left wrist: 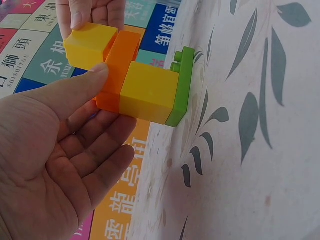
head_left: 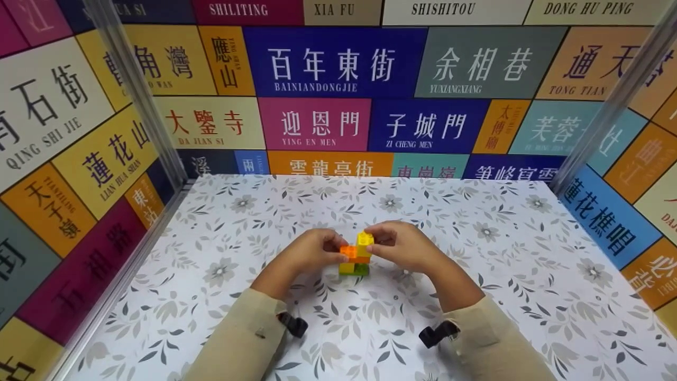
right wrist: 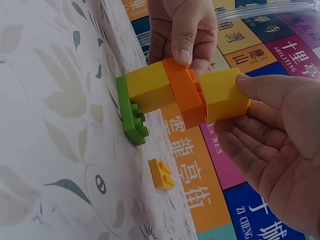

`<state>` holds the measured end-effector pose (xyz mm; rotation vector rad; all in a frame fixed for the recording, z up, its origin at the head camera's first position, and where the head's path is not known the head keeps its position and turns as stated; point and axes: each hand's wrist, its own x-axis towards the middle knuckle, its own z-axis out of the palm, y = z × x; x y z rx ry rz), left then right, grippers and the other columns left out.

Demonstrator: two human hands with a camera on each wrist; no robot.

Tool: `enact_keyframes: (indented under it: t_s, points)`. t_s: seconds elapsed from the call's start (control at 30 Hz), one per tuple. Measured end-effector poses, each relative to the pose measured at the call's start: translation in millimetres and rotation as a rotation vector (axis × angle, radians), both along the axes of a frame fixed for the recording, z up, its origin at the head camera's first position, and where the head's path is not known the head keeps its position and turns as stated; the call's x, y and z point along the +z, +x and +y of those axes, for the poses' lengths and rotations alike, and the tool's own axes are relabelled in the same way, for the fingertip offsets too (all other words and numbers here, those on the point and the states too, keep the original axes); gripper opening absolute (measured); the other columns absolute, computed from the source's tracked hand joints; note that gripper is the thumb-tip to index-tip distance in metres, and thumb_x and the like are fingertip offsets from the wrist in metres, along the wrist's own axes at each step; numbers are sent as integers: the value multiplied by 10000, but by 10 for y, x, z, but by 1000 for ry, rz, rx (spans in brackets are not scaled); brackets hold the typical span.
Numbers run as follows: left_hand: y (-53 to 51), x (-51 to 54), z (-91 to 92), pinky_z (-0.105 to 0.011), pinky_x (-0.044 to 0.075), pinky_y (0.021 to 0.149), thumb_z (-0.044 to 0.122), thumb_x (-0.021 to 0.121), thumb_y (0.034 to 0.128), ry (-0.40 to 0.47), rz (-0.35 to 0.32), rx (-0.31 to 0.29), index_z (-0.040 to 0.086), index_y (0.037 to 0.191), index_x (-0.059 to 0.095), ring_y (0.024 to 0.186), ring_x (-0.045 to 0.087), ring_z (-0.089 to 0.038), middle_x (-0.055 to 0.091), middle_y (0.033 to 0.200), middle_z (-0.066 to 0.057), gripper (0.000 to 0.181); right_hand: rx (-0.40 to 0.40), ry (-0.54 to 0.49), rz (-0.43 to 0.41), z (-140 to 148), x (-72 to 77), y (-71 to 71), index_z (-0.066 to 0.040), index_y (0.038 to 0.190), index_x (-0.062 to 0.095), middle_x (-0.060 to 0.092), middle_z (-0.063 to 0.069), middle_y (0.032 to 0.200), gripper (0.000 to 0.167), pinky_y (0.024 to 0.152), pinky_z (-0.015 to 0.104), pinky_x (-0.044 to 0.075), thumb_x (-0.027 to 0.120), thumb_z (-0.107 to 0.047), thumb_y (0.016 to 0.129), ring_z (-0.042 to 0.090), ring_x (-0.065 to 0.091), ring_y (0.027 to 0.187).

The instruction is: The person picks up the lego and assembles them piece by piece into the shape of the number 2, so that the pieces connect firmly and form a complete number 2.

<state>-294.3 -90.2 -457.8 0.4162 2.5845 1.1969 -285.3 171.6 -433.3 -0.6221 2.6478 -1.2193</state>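
A small stack of toy building bricks stands on the table: a flat green brick [right wrist: 131,117] at the bottom, a yellow brick [left wrist: 149,92] on one end of it, and an orange brick [right wrist: 184,95] across the top. My left hand [head_left: 317,251] pinches the orange brick between thumb and fingers. With thumb and fingertips, my right hand [head_left: 404,246] holds another yellow brick [right wrist: 225,95] at the orange brick's other end. In the right wrist view, a narrow gap with orange studs shows between those two, so the upper yellow brick is not pressed fully down.
A loose yellow-orange brick [right wrist: 161,175] lies on the table beyond the stack, seen only in the right wrist view. The table's cloth [head_left: 222,211] has a grey leaf pattern. Walls with colourful printed signs [head_left: 336,61] stand at the back and both sides.
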Motion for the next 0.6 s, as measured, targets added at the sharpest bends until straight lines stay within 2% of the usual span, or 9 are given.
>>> enact_keyframes:
  t_s: [0.43, 0.6]
  points:
    - [17, 5, 7, -382, 591, 1021, 264, 848, 942, 7, -9, 13, 228, 1093, 773, 1013, 690, -152, 754, 1091, 42, 173, -29, 1, -11, -55, 8, 17, -205, 1348, 728, 757, 4, 1234, 377, 1073, 470, 578, 784, -300, 988, 197, 710, 1119]
    - [12, 12, 8, -383, 590, 1029, 272, 850, 940, -1, -23, 19, 234, 1099, 772, 1019, 692, -157, 752, 1091, 44, 181, -4, -32, -8, -60, -35, -6, -180, 1318, 736, 756, 24, 1233, 340, 1072, 468, 578, 776, -277, 994, 202, 712, 1127]
